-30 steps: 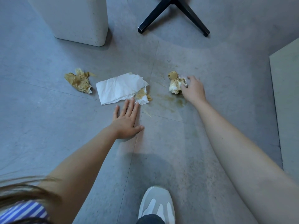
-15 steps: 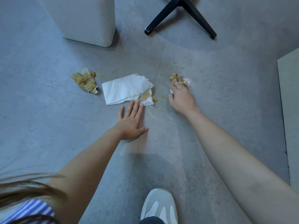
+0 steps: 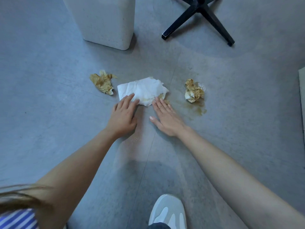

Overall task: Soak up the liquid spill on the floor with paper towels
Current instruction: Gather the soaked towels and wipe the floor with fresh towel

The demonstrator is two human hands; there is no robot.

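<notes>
- Head view: the white paper towel (image 3: pixel 143 90) lay mostly flat on the grey floor (image 3: pixel 49 121), in the middle of the scene. Its near right corner was stained brown.
- The left hand (image 3: pixel 123 113) was relaxed, its straight fingers resting on the towel's near left edge and gripping nothing.
- The right hand (image 3: pixel 165 116) lay flat and spread, palm down. Its fingertips touched the towel's stained corner and closed on nothing.
- The brown spill (image 3: pixel 197 109) sat on the floor to the right of the right hand as a thin smear, with a wet glint at its far side.
- A crumpled soaked wad (image 3: pixel 193 93) of paper towel sat at the spill's far edge, well apart from both hands.
- A second brown wad (image 3: pixel 103 83) lay just to the left of the white towel, close to its left edge.
- Farther off stood a white speckled block (image 3: pixel 105 22) and a black chair base (image 3: pixel 198 19).
- Nearest the camera were a pale shoe (image 3: pixel 168 210) and a blue-striped sleeve (image 3: pixel 16 219).
</notes>
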